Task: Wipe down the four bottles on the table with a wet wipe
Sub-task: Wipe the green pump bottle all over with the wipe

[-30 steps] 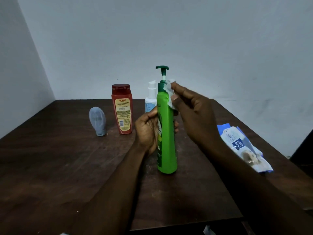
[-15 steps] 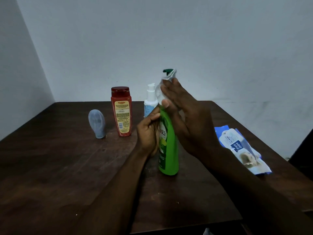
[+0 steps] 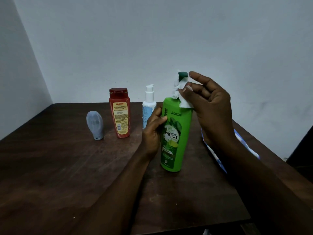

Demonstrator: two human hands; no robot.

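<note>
We have the green bottle [image 3: 176,133] near the middle of the table [image 3: 67,167], tipped slightly. We cannot tell whether its base rests on the wood or hangs just above it. Our left hand [image 3: 152,133] wraps its body from 9 o'clock, thumb on the label. Our right hand [image 3: 210,102] pinches the wipe [image 3: 183,97] against the neck, just under the pump head [image 3: 183,75], with the forefinger stretched out beside that head.

The pump is our chief worry. If the right hand bears down while it rubs, the head could sink and squirt shampoo onto the wipe and the bottle. The bunched wipe may also catch on the spout and tear, or be pulled out of our pinch.

The bottle is tall and a wet wipe likely leaves it slick, so a firm rub up top could twist it in the left hand or lever it over.

The white bottle [image 3: 149,102] stands at 11 o'clock, close behind our left knuckles, and a backward jerk might knock it. The red bottle [image 3: 120,114] and the grey tube [image 3: 95,124], at 10 o'clock, look out of reach. The pack [image 3: 252,150] lies at 3 o'clock beneath our right forearm, and a sliding arm could push it toward the edge.
</note>
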